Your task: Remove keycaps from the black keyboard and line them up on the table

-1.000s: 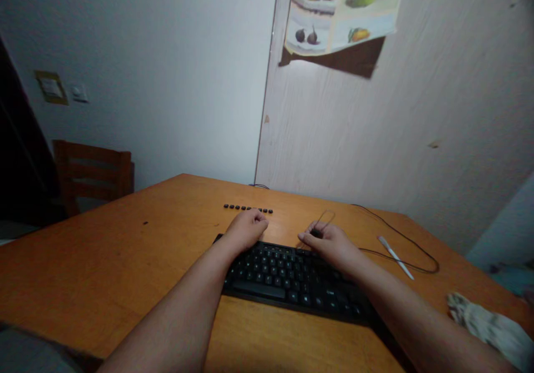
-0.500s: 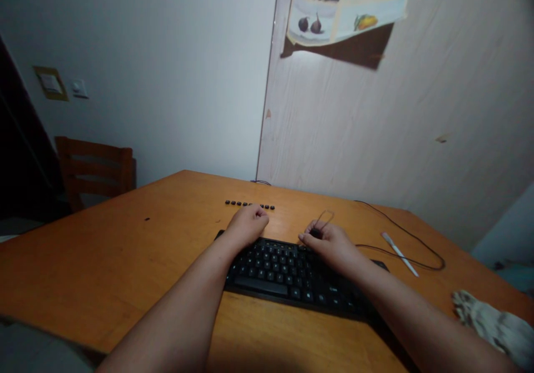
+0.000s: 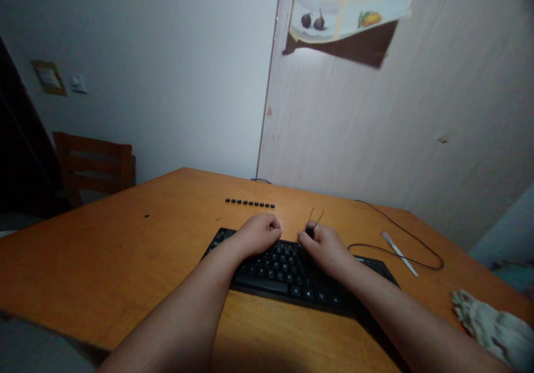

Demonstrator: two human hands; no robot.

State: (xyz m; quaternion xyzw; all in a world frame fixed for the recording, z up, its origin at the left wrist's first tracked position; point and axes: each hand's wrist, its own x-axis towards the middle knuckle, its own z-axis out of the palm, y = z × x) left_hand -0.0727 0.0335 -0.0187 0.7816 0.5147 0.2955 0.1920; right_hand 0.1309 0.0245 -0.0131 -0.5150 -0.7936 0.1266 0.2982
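A black keyboard (image 3: 271, 285) lies across the table under both my hands. My left hand (image 3: 261, 232) is closed over its upper edge, the fingers curled; whatever they pinch is hidden. In my right hand (image 3: 327, 248) is a keycap puller (image 3: 310, 231), its black handle gripped between thumb and fingers and its thin wire loops pointing up and away. This hand hovers over the keyboard's upper right part. Beyond the keyboard, several black keycaps (image 3: 250, 202) lie in a straight row. Gold-toned spots along the keyboard's top row show between my hands.
A dark cable (image 3: 421, 236) loops over the wooden table (image 3: 158, 273) at the right, crossing a slim white brush-like stick (image 3: 400, 255). A crumpled pale cloth (image 3: 492, 323) lies near the right edge. One small dark piece (image 3: 146, 216) sits at left. A wooden chair (image 3: 95, 161) stands behind.
My left hand has moved right and nearer, away from the keycap row, which now shows whole. The puller in my right hand has turned so its wire loops point more upright.
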